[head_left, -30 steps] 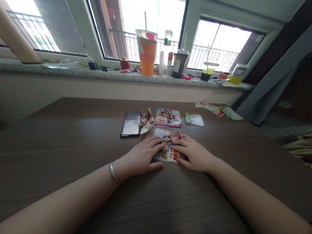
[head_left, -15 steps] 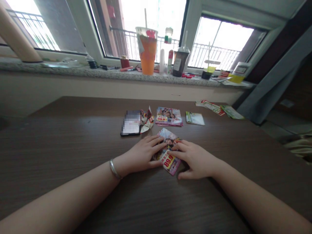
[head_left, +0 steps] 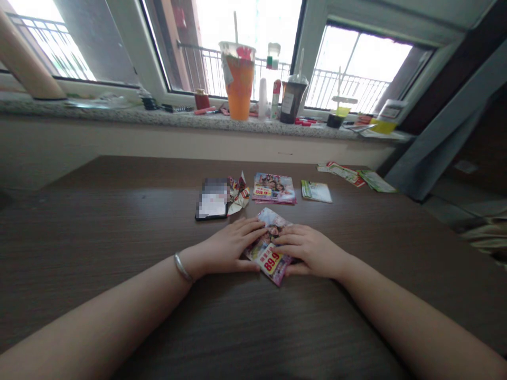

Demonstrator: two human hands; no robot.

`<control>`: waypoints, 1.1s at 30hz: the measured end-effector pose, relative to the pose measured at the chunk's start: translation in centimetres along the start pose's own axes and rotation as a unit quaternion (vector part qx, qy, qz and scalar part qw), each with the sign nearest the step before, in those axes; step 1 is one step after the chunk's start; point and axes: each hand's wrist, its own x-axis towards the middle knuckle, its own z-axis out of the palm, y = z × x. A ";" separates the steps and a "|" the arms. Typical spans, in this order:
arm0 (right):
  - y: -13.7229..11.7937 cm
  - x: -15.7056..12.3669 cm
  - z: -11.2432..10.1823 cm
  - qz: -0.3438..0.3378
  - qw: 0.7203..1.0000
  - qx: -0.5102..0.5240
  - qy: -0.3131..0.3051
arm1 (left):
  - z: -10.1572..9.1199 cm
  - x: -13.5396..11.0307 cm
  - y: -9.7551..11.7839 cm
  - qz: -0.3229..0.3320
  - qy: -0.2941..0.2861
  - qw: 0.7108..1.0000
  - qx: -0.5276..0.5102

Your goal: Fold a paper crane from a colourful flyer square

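Observation:
A colourful printed paper square with a yellow "89.9" label lies turned like a diamond on the dark wooden table. My left hand rests flat on its left side, fingers stretched out over the paper. My right hand lies flat on its right side, fingers pointing left, pressing the sheet down. A silver bangle sits on my left wrist.
Behind my hands lie a phone, a crumpled folded paper piece, a stack of printed sheets, a green leaflet and more leaflets at the far right. The windowsill holds an orange drink cup, a dark cup and clutter.
The paper has been turned from lying square to a diamond position. Both hands stayed on it, and my right hand has drawn closer over its right side.

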 end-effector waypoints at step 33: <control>1.5 -0.8 -1.0 0.103 0.970 0.220 -0.017 | 0.4 0.0 0.7 0.004 0.032 0.999 -0.022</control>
